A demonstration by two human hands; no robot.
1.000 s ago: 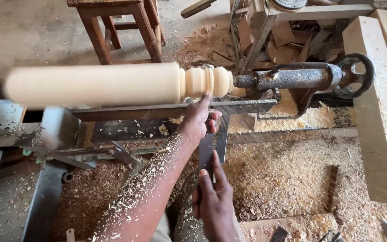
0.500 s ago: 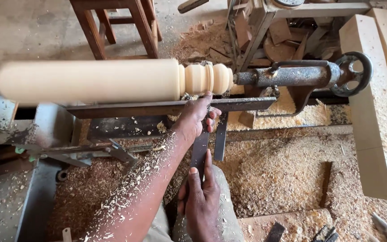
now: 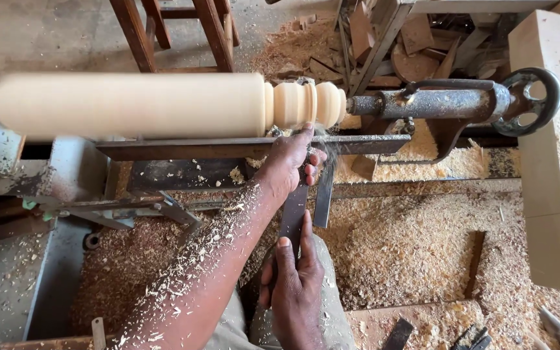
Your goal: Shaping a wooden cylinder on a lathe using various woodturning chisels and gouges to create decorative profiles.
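Pressing the flat chisel onto the tool rest, the left hand has crept nearer the beaded end of the spinning spindle just above, while the right hand stays clamped on the chisel's lower end.

what the lathe view keeps back

the spinning wooden spindle is smeared by motion, its surface unreadable, and its left end fades out near the picture's left edge. the flat chisel shows only its middle: the tip lies under the left hand at the tool rest, the handle inside the right hand (grip largely covered). the stool is cut off by the top edge.
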